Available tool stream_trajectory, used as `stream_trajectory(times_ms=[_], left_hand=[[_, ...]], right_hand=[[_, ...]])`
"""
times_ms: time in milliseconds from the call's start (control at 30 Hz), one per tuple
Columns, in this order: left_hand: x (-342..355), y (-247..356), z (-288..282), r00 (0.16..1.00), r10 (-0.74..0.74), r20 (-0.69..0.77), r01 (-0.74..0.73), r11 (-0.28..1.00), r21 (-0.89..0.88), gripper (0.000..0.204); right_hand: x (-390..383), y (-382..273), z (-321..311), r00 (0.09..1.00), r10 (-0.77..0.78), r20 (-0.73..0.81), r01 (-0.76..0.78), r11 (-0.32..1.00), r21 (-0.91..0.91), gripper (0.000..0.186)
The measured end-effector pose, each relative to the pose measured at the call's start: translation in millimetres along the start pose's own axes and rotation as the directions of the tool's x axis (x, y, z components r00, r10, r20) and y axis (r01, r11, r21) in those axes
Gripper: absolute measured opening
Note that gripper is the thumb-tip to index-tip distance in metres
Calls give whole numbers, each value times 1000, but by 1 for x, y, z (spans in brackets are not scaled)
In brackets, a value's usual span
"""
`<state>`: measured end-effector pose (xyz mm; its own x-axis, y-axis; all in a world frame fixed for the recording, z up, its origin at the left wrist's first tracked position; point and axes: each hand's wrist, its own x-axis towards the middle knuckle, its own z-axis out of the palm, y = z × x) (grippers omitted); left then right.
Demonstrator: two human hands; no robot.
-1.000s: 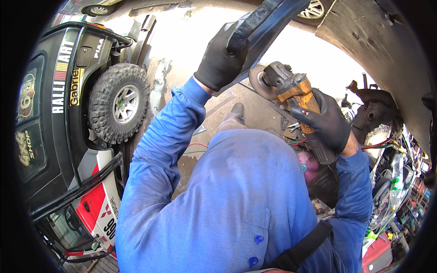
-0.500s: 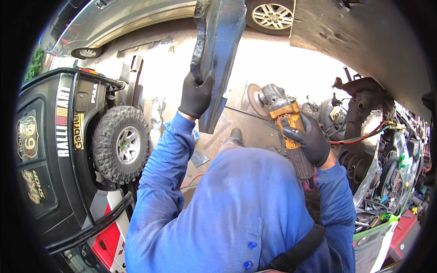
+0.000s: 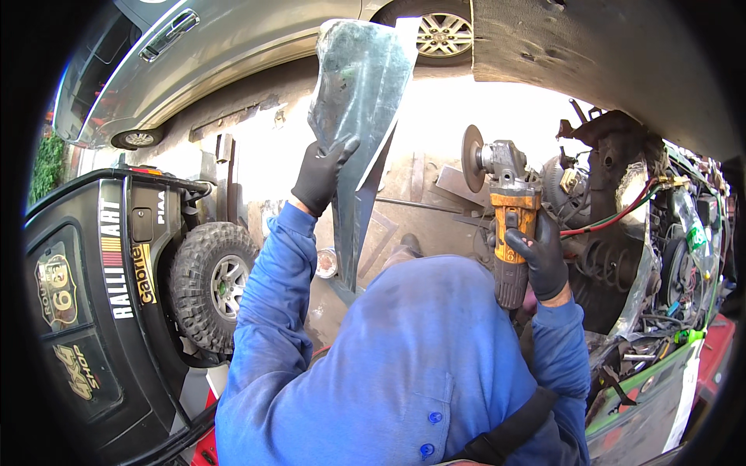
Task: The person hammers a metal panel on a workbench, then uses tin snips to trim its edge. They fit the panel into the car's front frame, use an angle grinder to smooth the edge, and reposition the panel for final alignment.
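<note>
A long bent sheet-metal panel (image 3: 359,93), bluish grey and tapering to a narrow lower end, is up in front of me on the left. My left hand (image 3: 318,177), in a black glove, grips it by its left edge, the thumb lying over the face. In my black-gloved right hand (image 3: 547,256) is a yellow and black angle grinder (image 3: 516,213), held by its body with the head up. Its round disc (image 3: 472,158) stands apart from the panel. Whether the disc spins I cannot tell.
A black off-road vehicle with a knobbly spare tyre (image 3: 214,287) is at the left. Beyond stands a silver vehicle (image 3: 256,54). On the right are a coil spring (image 3: 610,260), red and green hoses (image 3: 614,221) and an open engine bay. Metal pieces and a small tub (image 3: 326,262) lie on the floor.
The panel has turned so its broad face shows, and its top has come lower. The grinder has shifted right and stands more upright, in the same right-hand grip.
</note>
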<state>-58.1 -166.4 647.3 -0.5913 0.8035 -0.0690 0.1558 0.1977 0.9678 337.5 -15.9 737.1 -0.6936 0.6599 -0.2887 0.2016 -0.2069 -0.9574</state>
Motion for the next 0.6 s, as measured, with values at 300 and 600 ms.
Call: stream_trajectory(times_ms=[300,600], left_hand=[[2,-7,-1,871,-252,422,450,756,-476,80],[-13,-22,9,685,-203,700,637,632,-441,83]], right_hand=[[-7,28,3,989,-63,-134,48,992,-117,40],[-29,38,-8,932,-31,-361,66,994,84,37]])
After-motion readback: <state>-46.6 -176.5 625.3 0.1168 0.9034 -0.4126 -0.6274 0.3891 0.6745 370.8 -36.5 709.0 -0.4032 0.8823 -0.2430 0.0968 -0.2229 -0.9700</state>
